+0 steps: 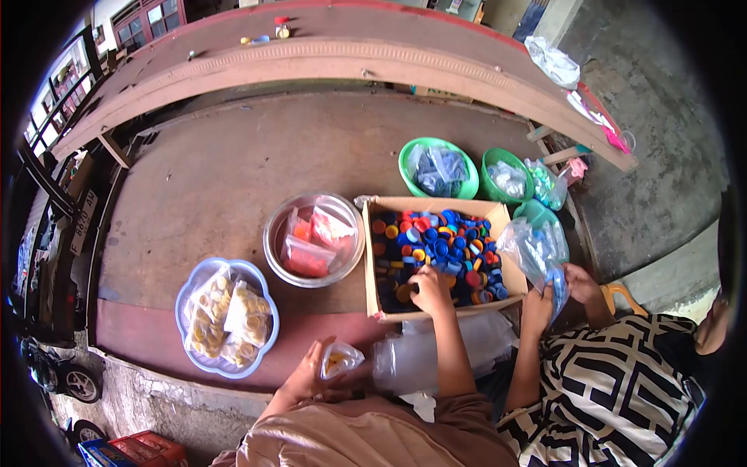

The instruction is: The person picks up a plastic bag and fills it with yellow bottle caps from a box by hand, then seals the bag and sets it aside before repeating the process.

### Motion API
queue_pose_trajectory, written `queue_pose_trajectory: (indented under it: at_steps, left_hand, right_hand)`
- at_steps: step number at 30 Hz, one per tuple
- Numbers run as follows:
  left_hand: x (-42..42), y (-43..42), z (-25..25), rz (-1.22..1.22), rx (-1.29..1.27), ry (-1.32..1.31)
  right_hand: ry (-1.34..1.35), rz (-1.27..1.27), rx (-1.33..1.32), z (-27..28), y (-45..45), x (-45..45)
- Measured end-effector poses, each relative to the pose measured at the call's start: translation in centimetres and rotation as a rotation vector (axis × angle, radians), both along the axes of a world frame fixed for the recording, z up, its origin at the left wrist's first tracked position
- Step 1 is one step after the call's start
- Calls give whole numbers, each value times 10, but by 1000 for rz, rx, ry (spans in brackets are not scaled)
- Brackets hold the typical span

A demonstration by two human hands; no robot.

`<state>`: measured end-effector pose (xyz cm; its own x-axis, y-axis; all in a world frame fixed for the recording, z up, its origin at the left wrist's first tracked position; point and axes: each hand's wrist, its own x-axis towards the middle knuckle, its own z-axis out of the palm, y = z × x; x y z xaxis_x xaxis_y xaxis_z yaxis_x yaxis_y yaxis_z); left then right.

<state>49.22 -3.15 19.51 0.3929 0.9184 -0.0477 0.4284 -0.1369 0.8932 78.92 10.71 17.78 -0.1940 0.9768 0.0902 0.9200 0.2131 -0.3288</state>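
Note:
My left hand [307, 375] is closed around a small clear plastic bag [342, 359] with yellow bottle caps inside, low over the table's front edge. Inside a cardboard box [447, 204], my right hand [430, 289] reaches among loose bottle caps [440, 247] in blue, red, yellow and orange. Its fingers are curled together at the caps near the box's front side; what they pinch is mostly hidden. Flat clear plastic bags [482, 342] lie in front of the box, partly under my right forearm.
Left of the box stand a metal bowl [270, 249] with bagged red caps and a blue basket [184, 315] with bagged pale-yellow caps. Green baskets [405, 167] with bags are behind. At right, another person's hands [537, 311] hold a plastic bag [556, 288] with blue contents.

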Motion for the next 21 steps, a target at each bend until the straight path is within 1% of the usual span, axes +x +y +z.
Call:
queue_pose_trajectory:
  at_steps: [1,3,7,8,9,12,13,14,15,17,19,21]
  left_hand:
    - [0,0,-3,-3,-12,4]
    - [-2,2,-6,-46,7,12]
    - [-1,8,-1,-49,21,31]
    - [-2,9,0,-57,36,32]
    - [-2,12,1,-64,60,34]
    - [2,17,3,-39,118,19]
    - [3,18,4,-38,127,9]
    - [4,19,8,-24,63,10]
    - [6,19,11,-8,70,-5]
    - [7,24,15,20,92,-29]
    - [6,27,11,22,115,-84]
    - [6,26,5,4,159,-121]
  right_hand:
    - [-8,26,-24,-1,4,1]
    - [106,81,-11,-5,7,0]
    - [538,35,-45,5,6,-7]
    - [569,57,62,6,6,-8]
    - [540,52,111,8,7,-8]
    - [590,-89,276,24,3,-18]
    - [620,-88,402,30,0,-25]
    - [651,-116,416,32,-9,-33]
    - [679,-143,432,35,-19,-43]
    - [689,41,485,48,-45,-68]
    - [792,177,314,41,-73,-98]
    - [580,284,124,40,-95,-121]
